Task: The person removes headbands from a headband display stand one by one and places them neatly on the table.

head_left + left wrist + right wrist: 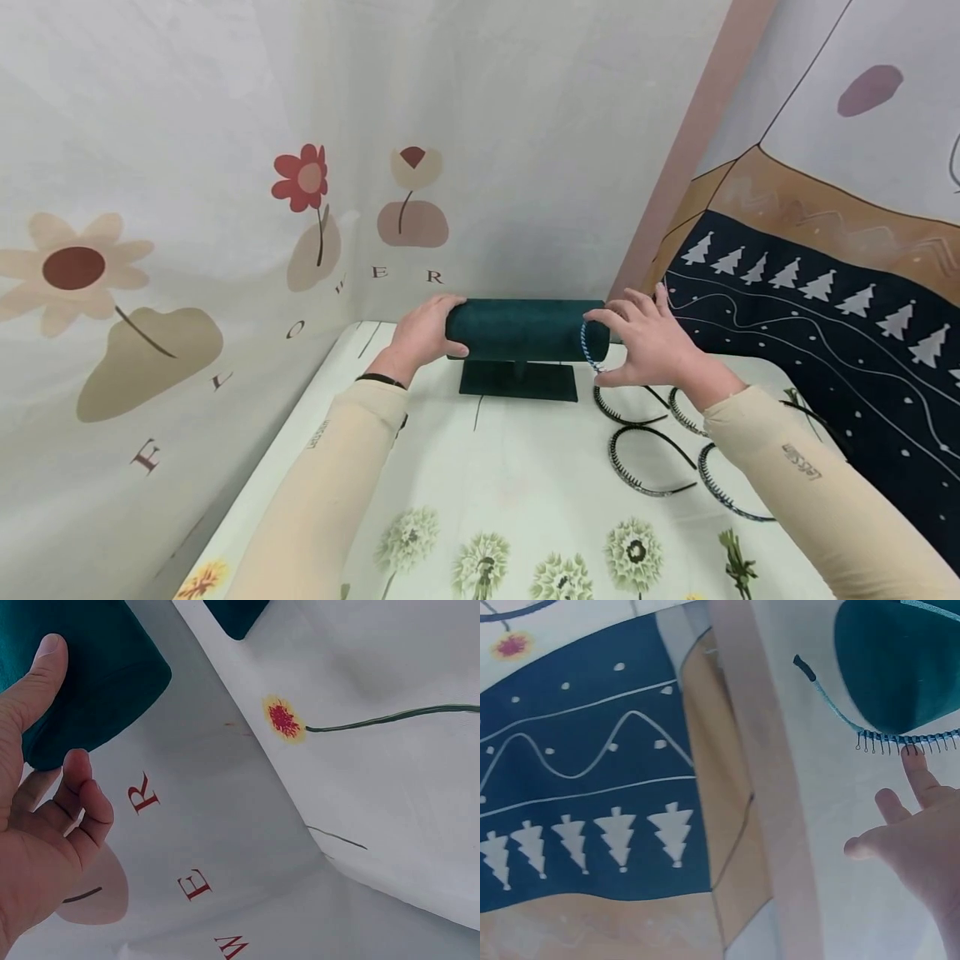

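Observation:
A dark green velvet headband holder (517, 325), a horizontal roll on a flat base (517, 382), stands on the table. At its left end, my left hand (429, 332) grips the roll, thumb (46, 675) on the near side and fingers behind. My right hand (648, 337) is at the other end, holding a blue toothed headband (587, 343) between spread thumb and forefinger. The headband curves around the roll's right end, its loops facing outward in the right wrist view. One tip of the headband (829, 699) sticks out free there, and a fingertip (911, 757) touches its toothed part.
Several more headbands lie right of the stand, among them a black one (618, 462) and a bluish one (720, 483) partly under the right forearm. A flower-printed cloth (487, 475) covers the table. Fabric walls (525, 167) rise close behind and at the sides.

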`<state>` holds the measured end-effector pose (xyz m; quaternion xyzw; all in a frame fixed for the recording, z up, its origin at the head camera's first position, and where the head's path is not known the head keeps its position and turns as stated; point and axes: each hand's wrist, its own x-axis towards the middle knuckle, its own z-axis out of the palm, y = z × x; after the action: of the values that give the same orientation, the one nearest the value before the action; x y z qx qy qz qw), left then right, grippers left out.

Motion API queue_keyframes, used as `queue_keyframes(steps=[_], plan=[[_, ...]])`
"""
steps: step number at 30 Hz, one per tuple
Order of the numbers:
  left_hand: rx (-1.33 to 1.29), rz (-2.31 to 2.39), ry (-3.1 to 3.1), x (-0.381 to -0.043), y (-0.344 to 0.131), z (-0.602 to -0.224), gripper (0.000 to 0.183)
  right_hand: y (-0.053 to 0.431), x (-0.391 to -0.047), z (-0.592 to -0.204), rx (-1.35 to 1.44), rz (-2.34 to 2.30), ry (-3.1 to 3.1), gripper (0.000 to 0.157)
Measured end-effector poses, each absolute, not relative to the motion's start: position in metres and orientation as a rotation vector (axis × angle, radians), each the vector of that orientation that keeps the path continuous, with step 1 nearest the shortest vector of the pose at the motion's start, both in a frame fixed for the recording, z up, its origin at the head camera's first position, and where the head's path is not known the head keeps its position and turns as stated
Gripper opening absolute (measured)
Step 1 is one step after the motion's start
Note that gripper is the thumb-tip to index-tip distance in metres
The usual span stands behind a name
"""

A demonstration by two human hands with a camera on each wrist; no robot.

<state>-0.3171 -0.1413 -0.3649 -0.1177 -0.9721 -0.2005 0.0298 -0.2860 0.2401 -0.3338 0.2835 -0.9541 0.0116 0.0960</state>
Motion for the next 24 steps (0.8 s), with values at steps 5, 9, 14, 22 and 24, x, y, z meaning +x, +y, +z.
queue_keyframes(steps=[5,9,14,22,24], plan=[[-0.364,-0.621,-3.000,-0.317,-0.141,-0.364,0.092,0.228,-0.278,-0.333,0.888,-0.002,-2.808,0.098],[-0.365,-0.618,-3.001,-0.317,-0.142,-0.364,0.093,0.218,-0.271,-0.331,0.940,-0.025,-2.776,0.098],[-0.374,-0.616,-3.003,-0.318,-0.142,-0.364,0.093,0.202,-0.259,-0.329,1.033,-0.030,-2.737,0.099],[-0.375,-0.607,-3.005,-0.318,-0.142,-0.364,0.092,0.180,-0.241,-0.329,1.152,0.047,-2.814,0.097],[-0.374,-0.608,-3.005,-0.318,-0.142,-0.364,0.092,0.177,-0.238,-0.329,1.192,0.091,-2.847,0.096]])
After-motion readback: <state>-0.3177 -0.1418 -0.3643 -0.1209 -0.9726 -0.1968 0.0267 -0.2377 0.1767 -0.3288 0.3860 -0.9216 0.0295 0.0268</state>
